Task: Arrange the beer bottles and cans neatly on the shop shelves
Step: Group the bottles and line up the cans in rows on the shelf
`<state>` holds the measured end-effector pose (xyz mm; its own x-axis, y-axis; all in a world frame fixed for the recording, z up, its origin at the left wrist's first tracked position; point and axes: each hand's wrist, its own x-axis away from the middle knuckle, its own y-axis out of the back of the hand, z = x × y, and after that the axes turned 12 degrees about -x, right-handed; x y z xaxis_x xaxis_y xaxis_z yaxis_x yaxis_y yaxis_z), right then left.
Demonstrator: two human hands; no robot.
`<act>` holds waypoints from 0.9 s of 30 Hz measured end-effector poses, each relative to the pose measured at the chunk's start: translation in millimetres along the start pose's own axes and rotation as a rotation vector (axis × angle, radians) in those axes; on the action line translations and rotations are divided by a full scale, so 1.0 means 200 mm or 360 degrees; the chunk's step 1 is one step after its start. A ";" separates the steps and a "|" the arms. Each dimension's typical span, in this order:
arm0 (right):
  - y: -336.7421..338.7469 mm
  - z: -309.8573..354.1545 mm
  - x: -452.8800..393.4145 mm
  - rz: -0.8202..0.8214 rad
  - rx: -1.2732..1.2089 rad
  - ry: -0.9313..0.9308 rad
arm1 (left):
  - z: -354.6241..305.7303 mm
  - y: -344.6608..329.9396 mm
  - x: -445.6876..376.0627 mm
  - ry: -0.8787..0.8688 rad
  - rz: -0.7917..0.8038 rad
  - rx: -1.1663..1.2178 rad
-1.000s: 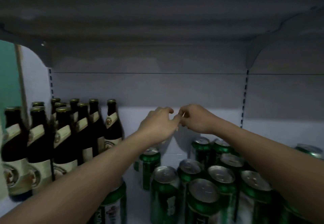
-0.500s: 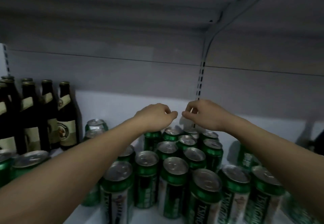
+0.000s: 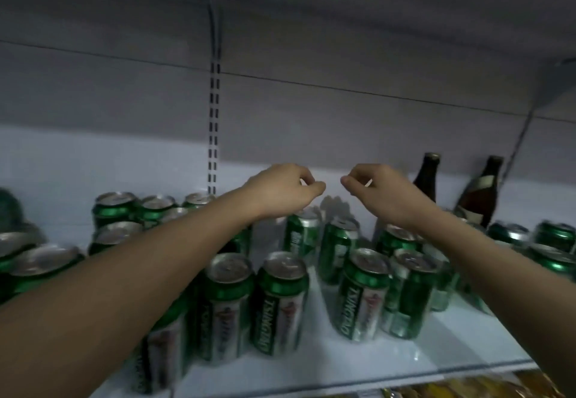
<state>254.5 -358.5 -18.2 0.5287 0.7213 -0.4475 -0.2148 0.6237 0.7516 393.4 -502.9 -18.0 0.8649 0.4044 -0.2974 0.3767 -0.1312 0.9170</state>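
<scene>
Both hands, left [image 3: 285, 190] & right [image 3: 378, 190], curled, gripping nothing, above green aluminium beer cans [image 3: 280, 301]; two dark brown glass bottles [image 3: 428, 176] behind right.

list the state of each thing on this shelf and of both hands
left hand: raised above the cans, fingers curled, holding no can or bottle
right hand: raised, fingers curled, holding no can or bottle
green cans: upright, loosely clustered
brown bottles: upright at the back right
shelf: stocked, bare strip at the front
</scene>
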 end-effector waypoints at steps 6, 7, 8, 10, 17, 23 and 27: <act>0.27 -0.32 0.15 -0.0274 -0.0087 -0.0110 | -0.39 -0.16 -0.17 -0.0122 0.0082 0.0110; 0.31 -0.36 0.16 -0.0331 -0.0127 -0.0134 | -0.45 -0.18 -0.21 -0.0129 0.0088 0.0162; 0.35 -0.41 0.17 -0.0383 -0.0172 -0.0166 | -0.50 -0.20 -0.25 -0.0132 0.0092 0.0225; 0.40 -0.50 0.19 -0.0429 -0.0258 -0.0251 | -0.60 -0.26 -0.33 -0.0106 0.0098 0.0353; 0.40 -0.71 0.18 -0.0275 -0.0555 -0.0487 | -0.82 -0.46 -0.54 0.0046 0.0082 0.0717; 0.32 -0.75 0.11 -0.0208 -0.0600 -0.0404 | -0.86 -0.53 -0.62 0.0030 0.0053 0.0787; 0.27 -0.77 0.11 -0.0185 -0.0439 -0.0384 | -0.82 -0.57 -0.66 0.0020 0.0080 0.0788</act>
<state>128.4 -263.3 -62.2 0.7337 0.5698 -0.3702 -0.3375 0.7785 0.5292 181.9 -392.0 -40.1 0.8829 0.3973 -0.2502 0.4499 -0.5635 0.6929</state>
